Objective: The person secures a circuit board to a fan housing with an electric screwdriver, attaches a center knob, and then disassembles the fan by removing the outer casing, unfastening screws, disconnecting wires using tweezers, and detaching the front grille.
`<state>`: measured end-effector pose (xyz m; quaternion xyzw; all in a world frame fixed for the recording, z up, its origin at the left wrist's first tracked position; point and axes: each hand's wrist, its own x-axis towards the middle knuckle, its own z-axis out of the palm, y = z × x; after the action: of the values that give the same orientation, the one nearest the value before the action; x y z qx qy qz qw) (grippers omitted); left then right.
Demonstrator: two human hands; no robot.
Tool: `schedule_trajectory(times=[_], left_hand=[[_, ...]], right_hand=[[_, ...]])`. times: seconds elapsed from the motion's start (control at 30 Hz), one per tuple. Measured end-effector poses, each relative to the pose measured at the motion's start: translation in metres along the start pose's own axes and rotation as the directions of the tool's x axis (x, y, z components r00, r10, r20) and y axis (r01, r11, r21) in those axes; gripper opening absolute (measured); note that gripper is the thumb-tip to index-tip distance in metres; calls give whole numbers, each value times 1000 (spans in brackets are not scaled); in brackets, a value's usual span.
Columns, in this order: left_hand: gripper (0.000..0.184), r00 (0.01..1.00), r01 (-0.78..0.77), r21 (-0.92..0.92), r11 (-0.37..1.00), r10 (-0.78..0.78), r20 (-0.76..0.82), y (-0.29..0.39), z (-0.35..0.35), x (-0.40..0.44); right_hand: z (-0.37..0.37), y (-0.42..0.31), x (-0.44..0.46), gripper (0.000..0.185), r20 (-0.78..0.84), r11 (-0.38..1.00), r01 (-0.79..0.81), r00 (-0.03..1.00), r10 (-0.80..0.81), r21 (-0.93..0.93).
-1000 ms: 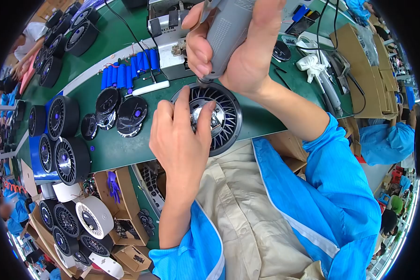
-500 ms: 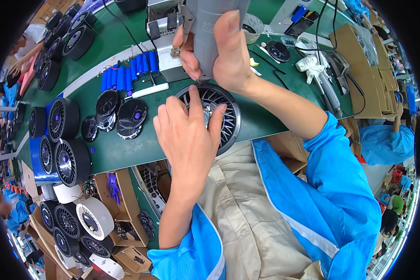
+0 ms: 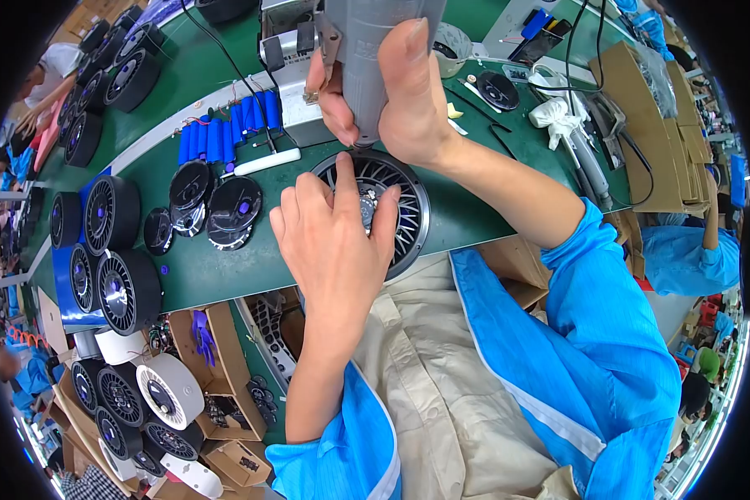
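In the head view my right hand [image 3: 417,108] is wrapped around a grey electric screwdriver [image 3: 368,58], with the thumb raised along its body. The driver points down at the far rim of a black round wheel [image 3: 412,229] with curved spokes. My left hand [image 3: 333,225] lies over the wheel's left side, fingers apart. Its index finger reaches to the rim beside the driver's tip, while the thumb is near the metal parts at the hub. The screwdriver's bit and any screw under it are too small to make out.
Glossy black discs [image 3: 235,208] and blue battery cells [image 3: 217,140] lie to the left, near a white stick [image 3: 267,161]. More black wheels [image 3: 129,290] stand farther left. A glue gun [image 3: 587,162] and cardboard [image 3: 642,125] are at right. Co-workers sit at both sides.
My left hand has shifted very slightly, and a little more of the hub shows beside its thumb. The screwdriver and my right hand have hardly moved.
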<state>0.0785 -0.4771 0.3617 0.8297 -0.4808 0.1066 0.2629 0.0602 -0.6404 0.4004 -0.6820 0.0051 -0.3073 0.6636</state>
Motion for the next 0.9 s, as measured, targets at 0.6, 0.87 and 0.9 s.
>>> schedule_trajectory(times=[0.6,0.87,0.9], left_hand=[[60,1000,18,16,1000,-17,-18,0,1,-1],[59,999,9,3,1000,-9,-37,-2,3,0],[59,999,11,6,1000,-11,-34,-1,3,0]], right_hand=[[0,-4,1,113,15,997,-65,998,66,-51],[5,-4,3,112,2,997,-73,997,73,-25],[6,-5,3,112,2,997,-73,997,73,-25]])
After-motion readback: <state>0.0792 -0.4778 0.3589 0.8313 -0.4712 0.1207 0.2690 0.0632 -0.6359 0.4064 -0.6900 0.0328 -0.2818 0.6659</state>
